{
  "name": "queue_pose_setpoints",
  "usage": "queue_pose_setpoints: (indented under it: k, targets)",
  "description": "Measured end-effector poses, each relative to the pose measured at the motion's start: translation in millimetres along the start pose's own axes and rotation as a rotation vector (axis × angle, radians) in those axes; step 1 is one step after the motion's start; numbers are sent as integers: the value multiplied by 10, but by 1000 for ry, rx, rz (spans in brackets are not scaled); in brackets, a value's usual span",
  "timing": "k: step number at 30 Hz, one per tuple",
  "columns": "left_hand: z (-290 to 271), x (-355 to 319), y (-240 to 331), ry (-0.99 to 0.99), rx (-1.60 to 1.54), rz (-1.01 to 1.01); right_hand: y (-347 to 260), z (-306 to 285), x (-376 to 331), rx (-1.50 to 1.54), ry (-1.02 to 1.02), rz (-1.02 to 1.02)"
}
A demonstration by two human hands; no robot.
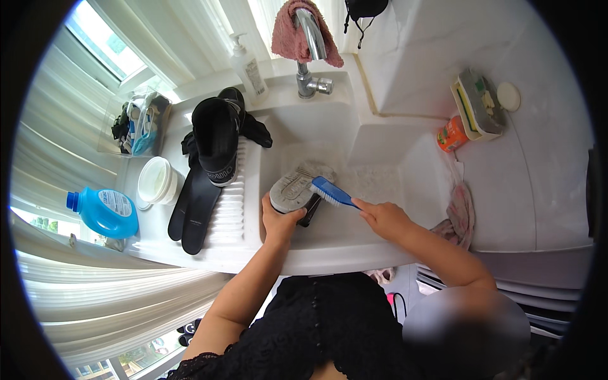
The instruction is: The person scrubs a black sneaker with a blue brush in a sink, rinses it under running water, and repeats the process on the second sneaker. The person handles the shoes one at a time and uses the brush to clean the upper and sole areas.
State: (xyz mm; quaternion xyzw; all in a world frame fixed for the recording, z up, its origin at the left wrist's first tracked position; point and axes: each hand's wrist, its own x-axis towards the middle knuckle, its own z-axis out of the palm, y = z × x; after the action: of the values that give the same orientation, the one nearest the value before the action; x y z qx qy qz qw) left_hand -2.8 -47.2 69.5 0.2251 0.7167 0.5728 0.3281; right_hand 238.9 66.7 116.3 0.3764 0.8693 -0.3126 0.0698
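Note:
My left hand (280, 223) grips a shoe (292, 190) by its near end, inside the white sink (386, 177). The shoe lies with its pale grey sole facing up, and part of its black upper shows below. In my right hand (382, 219), closed round the handle, is a blue scrubbing brush (332, 190). Its white bristles touch the sole near the right edge. On the ribbed washboard to the left rests another black shoe (215, 136), and two black insoles (194, 212) lie beside it.
Left of the sink stand a blue detergent bottle (109, 212), a white tub (156, 180) and a clear box (149, 126) of small items. A pump bottle (248, 69) and a tap (310, 82) draped with a pink cloth (288, 35) are behind. An orange container (451, 134) sits right.

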Motion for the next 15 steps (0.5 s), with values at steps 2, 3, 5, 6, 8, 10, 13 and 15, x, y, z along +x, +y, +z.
queue_pose_setpoints:
  k: [2,3,5,6,8,10,13,15]
  targets:
    - [-2,6,-6,11,0,10,-139,44,-90,39,46,-141]
    - [-8,16,-35,22,8,16,-223,65,-128,63,65,-212]
    - [-13,21,-40,22,18,15,-373,35,-119,24,75,-243]
    - [-23,11,-25,22,22,6,-405,23,-103,5,80,-259]
    - [-10,-2,22,17,28,3,-295,22,124,35,83,-158]
    - [10,-9,66,19,41,13,-207,106,284,56,117,-144]
    - [-1,46,-71,45,40,-9,-289,182,376,78,189,-278]
    - [9,-27,131,25,73,-80,-565,148,248,101,199,-393]
